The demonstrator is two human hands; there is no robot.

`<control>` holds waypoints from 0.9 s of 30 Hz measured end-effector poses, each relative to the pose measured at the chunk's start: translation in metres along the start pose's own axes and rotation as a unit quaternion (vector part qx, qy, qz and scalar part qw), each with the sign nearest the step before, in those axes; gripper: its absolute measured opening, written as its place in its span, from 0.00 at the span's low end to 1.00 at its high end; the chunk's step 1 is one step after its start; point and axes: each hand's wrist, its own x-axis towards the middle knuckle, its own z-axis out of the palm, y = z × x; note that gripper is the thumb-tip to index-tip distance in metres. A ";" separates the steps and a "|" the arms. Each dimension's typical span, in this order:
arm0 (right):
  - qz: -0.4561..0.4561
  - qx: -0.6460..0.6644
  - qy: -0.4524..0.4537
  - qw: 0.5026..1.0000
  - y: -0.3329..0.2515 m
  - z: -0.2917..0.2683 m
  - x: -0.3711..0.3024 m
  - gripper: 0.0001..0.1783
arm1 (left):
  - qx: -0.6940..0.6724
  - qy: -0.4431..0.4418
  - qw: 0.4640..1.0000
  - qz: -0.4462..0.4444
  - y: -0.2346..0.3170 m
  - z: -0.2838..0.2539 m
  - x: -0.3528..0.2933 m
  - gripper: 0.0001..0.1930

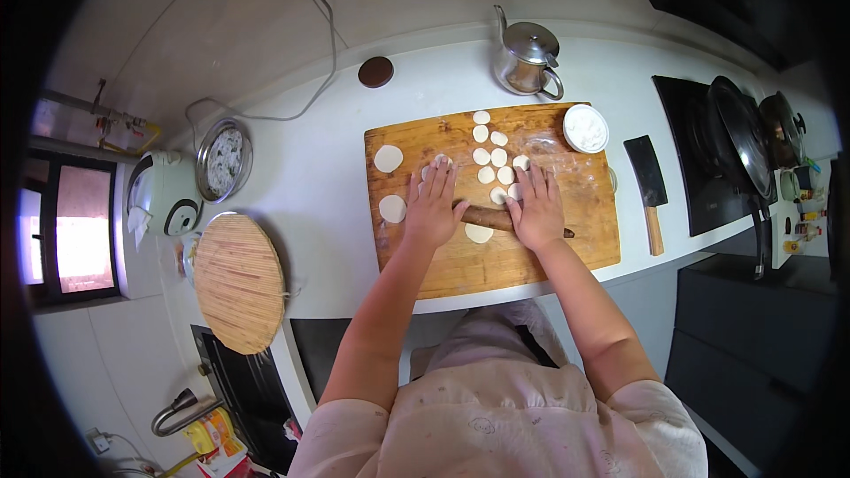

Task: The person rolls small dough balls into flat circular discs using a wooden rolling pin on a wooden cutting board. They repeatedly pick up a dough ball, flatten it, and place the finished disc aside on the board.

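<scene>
A brown wooden rolling pin (487,217) lies across a flattened dough round (479,234) on the wooden board (425,279). My left hand (432,210) rests by the pin's left end, fingers outstretched and thumb against it; that end is hidden. Flat across the pin's right part lies my right hand (537,212), fingers spread, with the tip poking out beyond it. Several small dough discs (481,156) sit ahead of and between my hands, some partly covered by my fingers. Two wider rolled wrappers, one farther (388,158) and one nearer (392,208), lie at the board's left.
A white bowl of flour (585,128) stands on the board's far right corner. Beyond are a steel kettle (529,57) and brown lid (375,72). A cleaver (645,181) lies right, near a wok (740,137). Left are a metal bowl (223,161) and round slatted board (239,283).
</scene>
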 end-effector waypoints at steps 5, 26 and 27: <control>-0.040 0.058 -0.042 0.997 -0.013 -0.012 -0.047 0.39 | -0.057 -0.091 0.993 0.038 -0.002 -0.020 -0.055 0.41; -0.094 0.081 -0.055 0.991 -0.027 -0.017 -0.091 0.43 | -0.155 -0.127 0.979 0.029 0.005 -0.034 -0.061 0.27; -0.099 0.087 -0.048 0.990 -0.027 -0.019 -0.094 0.42 | -0.173 -0.105 0.979 0.022 0.012 -0.032 -0.053 0.25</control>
